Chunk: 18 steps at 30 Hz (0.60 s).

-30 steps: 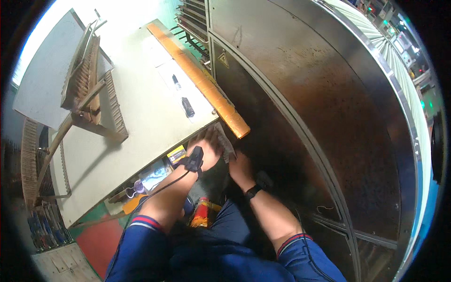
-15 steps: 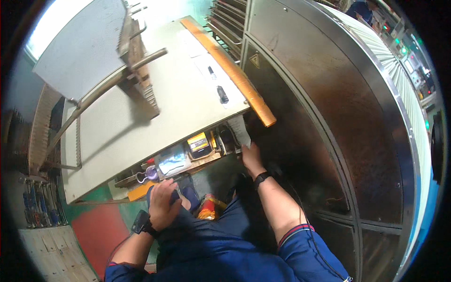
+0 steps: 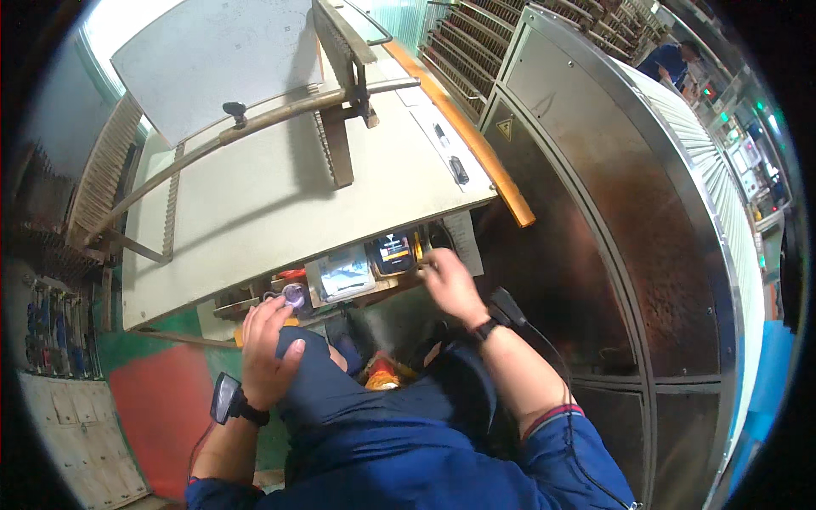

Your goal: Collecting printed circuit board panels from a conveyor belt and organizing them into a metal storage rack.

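My right hand [image 3: 452,287] is at the right end of an open drawer [image 3: 374,291] under the white tabletop. Its fingers are curled, with thumb and forefinger close together; what they hold, if anything, is hidden. Beside it in the drawer lies a dark box with a yellow edge [image 3: 393,254]. A clear packet with pale blue contents [image 3: 345,274] lies left of that, then a purple ring-shaped thing [image 3: 293,296]. A printed paper sheet [image 3: 464,242] sticks out behind my right hand. My left hand [image 3: 270,348] hovers over my left thigh, open, fingers apart and holding nothing.
On the tabletop [image 3: 246,238] stands a metal rack with toothed bars [image 3: 336,144] and a grey panel [image 3: 217,68]. A black marker [image 3: 459,170] lies near an orange strip [image 3: 463,127] at the right edge. A metal cabinet [image 3: 612,187] stands close on my right.
My view has shifted, so the table sits further right. My right hand has moved left from the paper sheet, its fingers now curled. My left hand has lifted slightly and its fingers have spread.
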Each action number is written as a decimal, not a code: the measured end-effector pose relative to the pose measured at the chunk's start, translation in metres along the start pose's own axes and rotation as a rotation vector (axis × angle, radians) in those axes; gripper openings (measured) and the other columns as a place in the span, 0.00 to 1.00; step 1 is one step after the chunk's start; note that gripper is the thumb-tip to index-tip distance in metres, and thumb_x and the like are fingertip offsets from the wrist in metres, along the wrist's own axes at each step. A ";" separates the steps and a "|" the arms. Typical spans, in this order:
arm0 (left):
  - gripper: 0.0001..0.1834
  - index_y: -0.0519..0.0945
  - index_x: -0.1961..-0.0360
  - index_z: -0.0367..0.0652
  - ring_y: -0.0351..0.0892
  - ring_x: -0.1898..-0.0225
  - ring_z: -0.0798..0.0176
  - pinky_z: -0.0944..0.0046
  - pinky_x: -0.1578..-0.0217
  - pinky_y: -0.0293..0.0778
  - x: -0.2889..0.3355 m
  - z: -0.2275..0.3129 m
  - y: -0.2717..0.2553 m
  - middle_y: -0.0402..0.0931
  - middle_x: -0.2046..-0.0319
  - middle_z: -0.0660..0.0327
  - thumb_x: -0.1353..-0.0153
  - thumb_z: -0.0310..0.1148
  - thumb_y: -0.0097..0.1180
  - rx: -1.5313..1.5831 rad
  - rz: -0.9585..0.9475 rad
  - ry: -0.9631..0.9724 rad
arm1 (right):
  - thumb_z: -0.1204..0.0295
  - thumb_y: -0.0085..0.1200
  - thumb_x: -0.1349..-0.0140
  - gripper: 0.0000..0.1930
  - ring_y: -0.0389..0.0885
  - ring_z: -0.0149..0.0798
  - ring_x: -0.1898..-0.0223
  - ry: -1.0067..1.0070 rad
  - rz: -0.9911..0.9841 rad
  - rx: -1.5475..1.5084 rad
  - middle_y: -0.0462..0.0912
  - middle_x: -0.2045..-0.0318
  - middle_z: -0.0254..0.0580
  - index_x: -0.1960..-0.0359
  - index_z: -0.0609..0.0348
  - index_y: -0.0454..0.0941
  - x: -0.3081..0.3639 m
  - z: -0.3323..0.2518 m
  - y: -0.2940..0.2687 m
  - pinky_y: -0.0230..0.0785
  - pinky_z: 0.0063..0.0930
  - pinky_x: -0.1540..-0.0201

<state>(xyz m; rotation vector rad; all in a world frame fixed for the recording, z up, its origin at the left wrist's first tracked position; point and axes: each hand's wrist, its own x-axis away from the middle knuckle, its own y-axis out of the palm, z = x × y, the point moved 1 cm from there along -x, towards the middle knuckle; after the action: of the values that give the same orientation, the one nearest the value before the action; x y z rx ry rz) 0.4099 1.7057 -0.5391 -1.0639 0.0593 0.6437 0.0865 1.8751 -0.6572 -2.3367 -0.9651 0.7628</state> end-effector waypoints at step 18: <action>0.23 0.75 0.41 0.36 0.75 0.44 0.39 0.47 0.43 0.70 -0.169 -0.028 -0.155 0.77 0.46 0.45 0.34 0.36 0.57 -0.547 0.194 0.226 | 0.66 0.52 0.34 0.16 0.82 0.55 0.49 -0.006 -0.445 0.106 0.83 0.53 0.55 0.48 0.60 0.78 -0.012 -0.059 -0.083 0.74 0.45 0.44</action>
<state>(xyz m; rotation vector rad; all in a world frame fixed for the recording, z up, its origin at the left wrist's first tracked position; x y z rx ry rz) 0.3594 1.5550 -0.3716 -1.6724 0.1926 0.7317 0.0791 1.9050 -0.5589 -1.9270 -1.3490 0.6200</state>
